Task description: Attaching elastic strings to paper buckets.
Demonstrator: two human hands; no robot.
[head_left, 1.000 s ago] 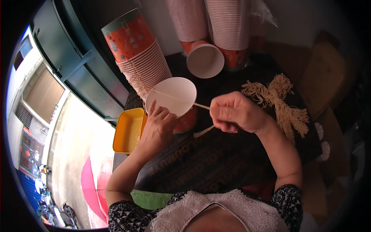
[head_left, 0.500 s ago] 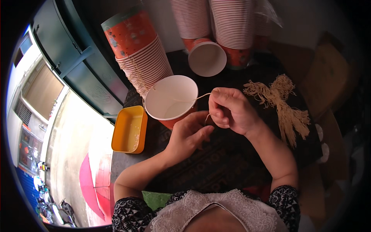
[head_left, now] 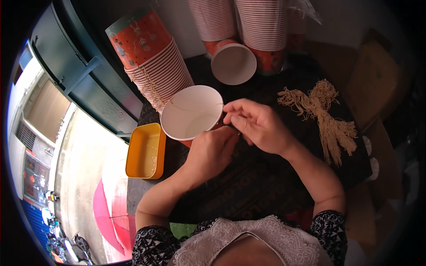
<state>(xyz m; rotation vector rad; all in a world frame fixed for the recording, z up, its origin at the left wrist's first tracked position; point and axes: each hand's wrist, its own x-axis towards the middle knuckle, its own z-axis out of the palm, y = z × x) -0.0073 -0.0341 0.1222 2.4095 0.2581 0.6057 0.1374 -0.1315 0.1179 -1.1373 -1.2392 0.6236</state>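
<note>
A white-lined orange paper bucket (head_left: 191,113) stands mouth up in front of me. A thin cream string (head_left: 188,109) hangs across its inside, from the far left rim to the right rim. My right hand (head_left: 262,126) is beside that right rim, fingers curled, the string reaching its index fingertip. Below the rim, my left hand (head_left: 211,148) is closed against the bucket's near right side, its thumb close to my right fingers. What the left fingers hold is hidden.
A tall leaning stack of paper buckets (head_left: 155,62) with strings along its side stands behind left. A yellow tub (head_left: 145,150) is at the left edge. More bucket stacks (head_left: 262,26) and a tipped bucket (head_left: 234,64) stand at the back. A string bundle (head_left: 321,115) lies right.
My right hand has moved left and down to the bucket's rim, and the string is no longer stretched out to the right. My left fingers have closed, the hand turning back up.
</note>
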